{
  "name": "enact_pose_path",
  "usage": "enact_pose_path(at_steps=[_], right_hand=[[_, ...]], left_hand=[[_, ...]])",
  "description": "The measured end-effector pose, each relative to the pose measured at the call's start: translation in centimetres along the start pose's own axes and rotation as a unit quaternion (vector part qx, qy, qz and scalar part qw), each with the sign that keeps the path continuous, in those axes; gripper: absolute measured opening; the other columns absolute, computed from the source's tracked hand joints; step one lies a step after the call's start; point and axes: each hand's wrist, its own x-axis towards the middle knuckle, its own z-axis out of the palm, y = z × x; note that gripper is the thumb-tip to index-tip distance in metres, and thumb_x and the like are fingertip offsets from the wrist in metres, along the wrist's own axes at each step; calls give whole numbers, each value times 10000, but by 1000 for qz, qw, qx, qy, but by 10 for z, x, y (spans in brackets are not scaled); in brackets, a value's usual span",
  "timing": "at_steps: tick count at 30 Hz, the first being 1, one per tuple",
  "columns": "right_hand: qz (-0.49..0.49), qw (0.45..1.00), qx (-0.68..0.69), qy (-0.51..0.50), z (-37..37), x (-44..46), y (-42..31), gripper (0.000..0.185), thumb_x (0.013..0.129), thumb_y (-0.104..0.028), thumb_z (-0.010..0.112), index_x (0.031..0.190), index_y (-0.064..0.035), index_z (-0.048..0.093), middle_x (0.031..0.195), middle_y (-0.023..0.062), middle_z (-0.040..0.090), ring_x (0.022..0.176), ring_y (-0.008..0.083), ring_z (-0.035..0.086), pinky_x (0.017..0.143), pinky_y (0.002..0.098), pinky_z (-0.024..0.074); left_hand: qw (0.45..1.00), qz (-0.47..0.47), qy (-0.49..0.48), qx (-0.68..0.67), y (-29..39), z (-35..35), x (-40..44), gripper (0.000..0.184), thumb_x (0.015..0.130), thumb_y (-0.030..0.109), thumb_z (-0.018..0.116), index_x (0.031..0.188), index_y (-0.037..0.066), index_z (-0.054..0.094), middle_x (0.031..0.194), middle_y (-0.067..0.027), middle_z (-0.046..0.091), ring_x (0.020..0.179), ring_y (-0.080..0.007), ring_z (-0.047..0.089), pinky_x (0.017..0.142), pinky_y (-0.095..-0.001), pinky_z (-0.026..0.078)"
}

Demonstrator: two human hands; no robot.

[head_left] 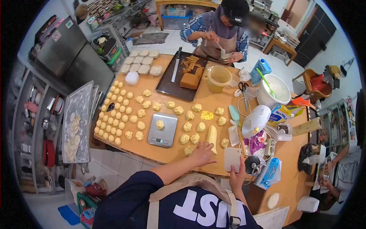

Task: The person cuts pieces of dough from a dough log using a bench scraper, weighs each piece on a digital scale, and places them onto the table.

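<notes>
My right hand (238, 174) holds a flat white dough scraper (232, 157) upright at the table's near edge. With its fingers spread, my left hand (202, 154) is at the near end of a pale yellow dough log (212, 137); whether it presses on the log is hard to tell. Rough dough pieces (196, 107) lie in loose rows around and beyond it. On the digital kitchen scale (154, 138) sits one dough piece (160, 124). Smooth round dough balls (115, 115) cover the table's left end.
Across the table (175, 152), a person (219, 36) spoons something into a small container. A dark tray (162, 84) bears a knife (176, 64) and brown cake (190, 79). To the right stand a white bowl (276, 97), a hand mixer (256, 121) and a tissue pack (270, 173).
</notes>
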Motion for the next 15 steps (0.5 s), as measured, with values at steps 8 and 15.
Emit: enact_pose_path(at_steps=[8,15], right_hand=[[-41,989,-91,-113,25,40,-10,556,872,39,550,1406,-43,419,1221,209,589,985,259,640,782,359,544],[-115,926,-211,-292,117,69,-36,549,871,-10,561,1395,-126,448,1149,221,611,968,412,617,819,432,511]], left_hand=[[936,-314,153,-47,-64,-22,-73,400,786,423,689,1089,162,682,1189,-83,525,1118,-301,448,987,-483,290],[915,-382,120,44,-118,-20,-139,660,832,511,624,1388,189,476,1481,-127,302,1319,-365,296,1059,-560,196]])
